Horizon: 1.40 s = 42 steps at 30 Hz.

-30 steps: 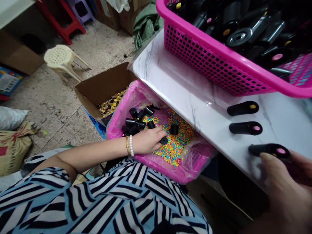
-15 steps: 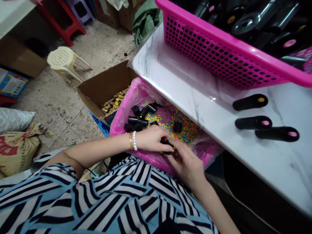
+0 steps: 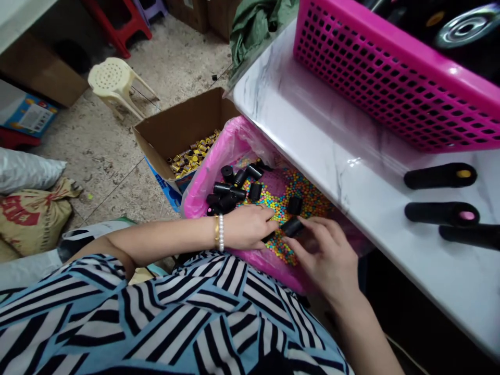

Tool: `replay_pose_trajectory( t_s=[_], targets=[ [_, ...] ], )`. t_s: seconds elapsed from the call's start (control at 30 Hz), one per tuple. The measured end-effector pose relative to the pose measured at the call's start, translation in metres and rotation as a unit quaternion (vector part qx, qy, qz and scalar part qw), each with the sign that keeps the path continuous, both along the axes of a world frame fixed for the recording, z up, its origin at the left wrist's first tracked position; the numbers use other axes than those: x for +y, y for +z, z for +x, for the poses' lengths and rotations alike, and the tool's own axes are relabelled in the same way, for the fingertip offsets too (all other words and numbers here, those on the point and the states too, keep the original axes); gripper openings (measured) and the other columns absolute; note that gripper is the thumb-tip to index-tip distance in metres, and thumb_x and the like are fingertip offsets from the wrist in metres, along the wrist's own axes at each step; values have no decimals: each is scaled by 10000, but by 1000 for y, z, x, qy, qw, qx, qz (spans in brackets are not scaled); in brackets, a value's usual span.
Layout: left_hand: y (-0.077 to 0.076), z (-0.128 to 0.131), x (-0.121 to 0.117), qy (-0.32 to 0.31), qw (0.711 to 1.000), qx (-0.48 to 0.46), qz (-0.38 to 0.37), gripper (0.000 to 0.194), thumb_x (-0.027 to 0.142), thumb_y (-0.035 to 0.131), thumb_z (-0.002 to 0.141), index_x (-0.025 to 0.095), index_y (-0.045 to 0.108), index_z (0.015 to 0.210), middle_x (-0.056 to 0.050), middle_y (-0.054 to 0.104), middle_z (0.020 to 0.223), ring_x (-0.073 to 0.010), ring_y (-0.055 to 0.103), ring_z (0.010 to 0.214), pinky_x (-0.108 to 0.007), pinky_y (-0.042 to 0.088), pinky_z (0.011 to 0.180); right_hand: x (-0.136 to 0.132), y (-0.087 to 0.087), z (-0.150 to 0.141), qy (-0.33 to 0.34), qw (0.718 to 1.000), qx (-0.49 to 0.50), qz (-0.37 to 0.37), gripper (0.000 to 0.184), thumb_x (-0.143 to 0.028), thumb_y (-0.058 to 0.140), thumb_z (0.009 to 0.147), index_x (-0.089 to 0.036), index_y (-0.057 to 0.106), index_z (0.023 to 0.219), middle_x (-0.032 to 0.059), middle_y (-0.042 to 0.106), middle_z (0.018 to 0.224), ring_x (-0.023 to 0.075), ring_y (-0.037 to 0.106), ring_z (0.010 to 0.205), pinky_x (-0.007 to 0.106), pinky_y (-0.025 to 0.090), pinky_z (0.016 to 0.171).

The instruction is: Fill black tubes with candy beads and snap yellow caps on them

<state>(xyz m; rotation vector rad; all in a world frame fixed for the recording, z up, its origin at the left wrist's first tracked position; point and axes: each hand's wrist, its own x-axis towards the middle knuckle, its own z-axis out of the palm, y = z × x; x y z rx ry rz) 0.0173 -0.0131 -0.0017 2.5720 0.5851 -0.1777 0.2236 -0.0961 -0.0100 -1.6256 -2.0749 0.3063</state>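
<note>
Over a pink basin (image 3: 195, 192) lined with clear plastic, my right hand (image 3: 332, 247) pinches a short black cylinder (image 3: 292, 226) between thumb and fingertips. Close beside it on the left, my left hand (image 3: 248, 226) wears a pearl bracelet and a gold-coloured one. Its fingers are curled over a dark piece that is mostly hidden. Small multicoloured beads (image 3: 283, 252) cover the basin's bottom. Several more black cylinders lie heaped at its far left, and a single black cylinder (image 3: 294, 204) rests on the beads just beyond my right fingers.
A marbled white table (image 3: 312, 135) borders the basin on the right. It carries a pink mesh basket (image 3: 375, 83) of black parts and three black tapered pieces (image 3: 439, 176). Left of the basin stands a cardboard box (image 3: 175, 122) with small yellow pieces. A cream stool (image 3: 111, 78) is on the floor.
My hands have moved apart, the right one going rightward with the black cylinder. Another cylinder now shows behind my left hand. The whole view has shifted slightly.
</note>
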Motion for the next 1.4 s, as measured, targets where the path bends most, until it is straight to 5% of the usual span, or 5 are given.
replay_pose_trajectory(
  t_s=[0.57,0.83,0.9,1.13,1.4],
  targets=[
    [0,-4,5,158,984,-72,-29,309,200,459,934,152,627,1189,-121,505,1126,-188,612,889,-321,570,783,-7,-28,-20,103,974,99,-174,157,-275,701,864,-217,740,1005,93,713,972,252,656,901,403,562,798],
    [-8,-9,10,126,986,-92,-64,419,83,471,893,150,584,1290,-123,484,1203,-181,599,985,-309,557,882,-3,-1,4,-19,782,400,-477,425,-476,765,767,-193,742,1084,65,751,937,170,675,746,309,562,687],
    [-7,-9,9,115,990,-65,-48,381,98,445,919,143,585,1271,-123,509,1172,-179,613,930,-315,568,847,-2,-1,6,-34,793,405,-454,433,-465,767,769,-188,729,1101,55,732,885,164,663,730,298,558,670],
    [0,-3,9,140,990,-7,-22,296,137,460,940,99,586,1205,-132,553,1114,-200,640,876,-328,577,804,2,-22,-24,40,973,153,-167,187,-305,699,851,-210,716,1011,92,672,1011,233,657,914,384,561,824],
    [-4,-7,10,128,988,-57,-66,284,138,508,906,106,599,1173,-118,555,1082,-198,623,874,-346,574,822,-8,-1,-3,-62,883,324,-333,336,-424,737,819,-204,721,1072,20,661,744,142,600,598,280,529,582]
  ],
)
